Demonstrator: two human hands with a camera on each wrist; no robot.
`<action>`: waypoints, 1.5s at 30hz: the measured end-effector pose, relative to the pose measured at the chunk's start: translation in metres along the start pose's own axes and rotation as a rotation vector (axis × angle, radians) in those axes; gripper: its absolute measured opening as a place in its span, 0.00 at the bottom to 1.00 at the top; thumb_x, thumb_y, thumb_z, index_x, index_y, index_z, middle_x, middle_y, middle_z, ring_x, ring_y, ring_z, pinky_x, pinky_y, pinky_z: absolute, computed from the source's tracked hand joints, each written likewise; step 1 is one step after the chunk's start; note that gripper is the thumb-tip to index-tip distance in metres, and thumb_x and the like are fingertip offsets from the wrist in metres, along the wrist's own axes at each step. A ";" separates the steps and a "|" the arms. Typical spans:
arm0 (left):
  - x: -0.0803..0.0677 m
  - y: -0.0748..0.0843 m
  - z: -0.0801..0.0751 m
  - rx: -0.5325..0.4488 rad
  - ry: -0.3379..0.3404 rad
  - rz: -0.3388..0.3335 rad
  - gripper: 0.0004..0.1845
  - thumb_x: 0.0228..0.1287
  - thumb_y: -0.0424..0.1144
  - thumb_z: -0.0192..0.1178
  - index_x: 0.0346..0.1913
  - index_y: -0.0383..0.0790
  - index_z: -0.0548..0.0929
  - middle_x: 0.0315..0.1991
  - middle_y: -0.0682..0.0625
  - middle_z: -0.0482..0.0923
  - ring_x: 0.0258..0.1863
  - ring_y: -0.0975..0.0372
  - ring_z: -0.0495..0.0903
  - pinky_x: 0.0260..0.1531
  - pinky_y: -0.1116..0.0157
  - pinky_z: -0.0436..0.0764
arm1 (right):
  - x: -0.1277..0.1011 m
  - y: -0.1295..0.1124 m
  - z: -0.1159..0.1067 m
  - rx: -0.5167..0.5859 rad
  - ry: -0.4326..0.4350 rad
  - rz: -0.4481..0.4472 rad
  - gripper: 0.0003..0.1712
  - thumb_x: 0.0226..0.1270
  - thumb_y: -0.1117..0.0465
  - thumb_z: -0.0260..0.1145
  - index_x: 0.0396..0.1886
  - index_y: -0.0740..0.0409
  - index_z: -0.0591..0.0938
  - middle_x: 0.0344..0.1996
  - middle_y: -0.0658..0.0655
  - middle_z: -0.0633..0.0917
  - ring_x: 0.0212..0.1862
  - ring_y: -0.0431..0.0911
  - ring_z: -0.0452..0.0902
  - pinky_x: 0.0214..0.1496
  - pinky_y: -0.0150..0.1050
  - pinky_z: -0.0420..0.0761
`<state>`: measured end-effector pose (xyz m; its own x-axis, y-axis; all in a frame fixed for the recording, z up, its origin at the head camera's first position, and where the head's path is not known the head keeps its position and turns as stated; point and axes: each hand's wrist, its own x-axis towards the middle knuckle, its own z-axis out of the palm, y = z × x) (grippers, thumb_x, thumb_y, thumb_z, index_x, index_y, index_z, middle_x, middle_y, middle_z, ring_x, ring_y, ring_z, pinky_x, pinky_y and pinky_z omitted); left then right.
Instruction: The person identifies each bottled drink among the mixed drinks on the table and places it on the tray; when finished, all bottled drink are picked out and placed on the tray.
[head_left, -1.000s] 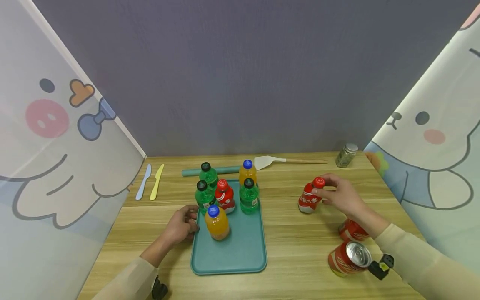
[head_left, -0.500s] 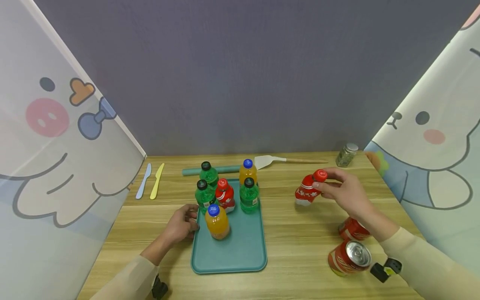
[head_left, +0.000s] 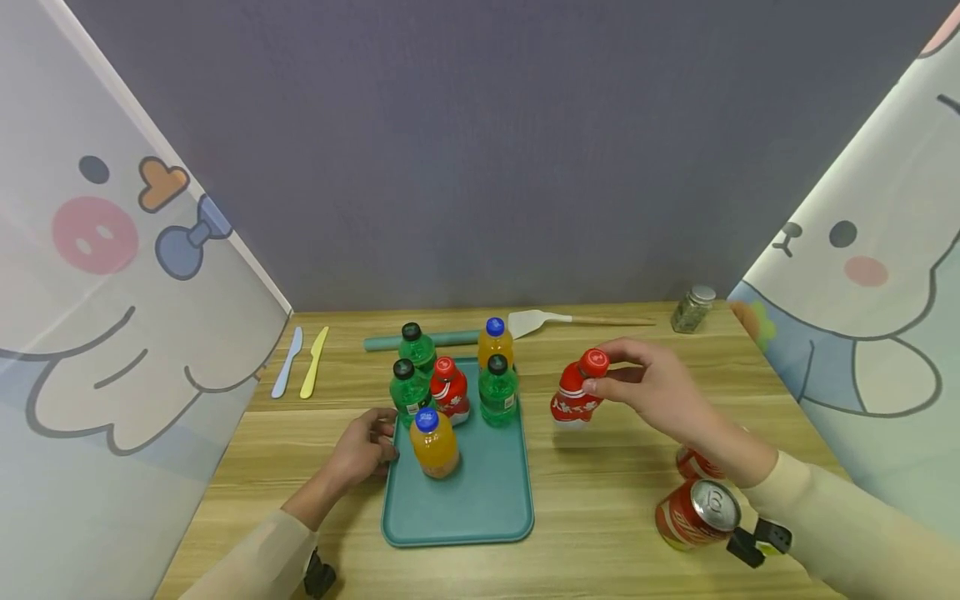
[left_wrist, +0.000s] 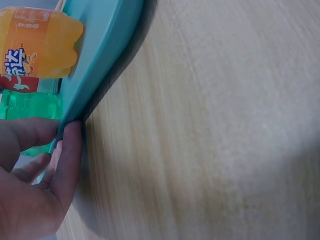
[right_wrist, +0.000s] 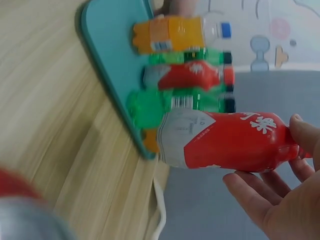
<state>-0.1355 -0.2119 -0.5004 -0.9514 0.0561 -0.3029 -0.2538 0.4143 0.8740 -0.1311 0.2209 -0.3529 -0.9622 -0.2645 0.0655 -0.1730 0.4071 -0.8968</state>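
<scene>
My right hand [head_left: 660, 387] holds a red-labelled cola bottle [head_left: 576, 396] by its neck, tilted and raised off the table to the right of the teal tray [head_left: 480, 525]. In the right wrist view the thumb and fingers grip just below the cap. My left hand [left_wrist: 45, 170] pinches the tray's left rim, thumb on the inner side and fingers outside. On the tray stand an orange soda bottle [head_left: 435, 450] in front, another red cola bottle [head_left: 450, 393], several green bottles [head_left: 498, 396] and a second orange soda bottle [head_left: 496, 346] at the back.
Two red cans [head_left: 697, 512] stand at the right, one partly hidden by my forearm. A spice jar [head_left: 693, 309] is at the back right. A white spatula [head_left: 536, 321] and a teal rod [head_left: 453, 338] lie behind the tray. Blue [head_left: 287, 363] and yellow knives [head_left: 314, 363] lie at left.
My right hand has lifted the red cola bottle and carried it left toward the tray. The left hand and the tray have stayed in place.
</scene>
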 end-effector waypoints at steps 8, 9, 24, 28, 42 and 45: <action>0.001 0.001 0.000 0.005 -0.001 0.011 0.34 0.54 0.17 0.60 0.68 0.31 0.72 0.51 0.36 0.75 0.41 0.54 0.77 0.28 0.57 0.88 | 0.005 -0.010 0.039 0.066 -0.115 0.000 0.22 0.61 0.62 0.78 0.54 0.60 0.84 0.51 0.61 0.87 0.52 0.57 0.86 0.46 0.40 0.89; 0.001 0.001 0.000 0.000 0.005 0.005 0.34 0.54 0.17 0.60 0.68 0.31 0.72 0.51 0.36 0.75 0.41 0.54 0.77 0.28 0.57 0.88 | 0.005 -0.011 0.044 0.069 -0.130 0.003 0.22 0.61 0.61 0.78 0.54 0.60 0.84 0.50 0.61 0.87 0.51 0.57 0.86 0.46 0.40 0.89; 0.000 -0.002 0.000 -0.003 0.006 -0.003 0.34 0.53 0.16 0.60 0.67 0.31 0.72 0.50 0.37 0.74 0.40 0.54 0.76 0.26 0.56 0.88 | 0.017 -0.011 0.105 0.001 -0.233 -0.095 0.18 0.60 0.60 0.79 0.49 0.55 0.86 0.44 0.50 0.87 0.50 0.49 0.82 0.55 0.48 0.86; 0.000 -0.002 0.000 -0.002 0.004 -0.004 0.34 0.53 0.17 0.60 0.67 0.31 0.72 0.51 0.36 0.74 0.41 0.54 0.76 0.27 0.56 0.88 | 0.019 -0.009 0.113 -0.003 -0.235 -0.064 0.18 0.60 0.60 0.79 0.49 0.54 0.85 0.45 0.49 0.87 0.50 0.47 0.81 0.56 0.50 0.86; -0.001 0.001 0.000 -0.008 0.000 -0.003 0.35 0.53 0.17 0.60 0.68 0.31 0.72 0.51 0.35 0.74 0.41 0.54 0.76 0.27 0.56 0.88 | 0.025 0.005 0.127 -0.028 -0.236 -0.062 0.17 0.59 0.60 0.79 0.47 0.51 0.85 0.43 0.47 0.87 0.49 0.45 0.81 0.57 0.51 0.86; 0.000 0.001 0.000 -0.004 -0.007 -0.003 0.34 0.54 0.17 0.60 0.68 0.31 0.71 0.52 0.35 0.74 0.41 0.54 0.76 0.27 0.56 0.88 | 0.026 0.005 0.127 -0.029 -0.234 -0.058 0.17 0.59 0.60 0.79 0.47 0.51 0.85 0.43 0.47 0.87 0.49 0.45 0.81 0.57 0.51 0.86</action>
<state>-0.1354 -0.2117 -0.4996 -0.9495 0.0613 -0.3077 -0.2569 0.4110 0.8747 -0.1301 0.1054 -0.4116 -0.8758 -0.4826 0.0105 -0.2362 0.4096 -0.8812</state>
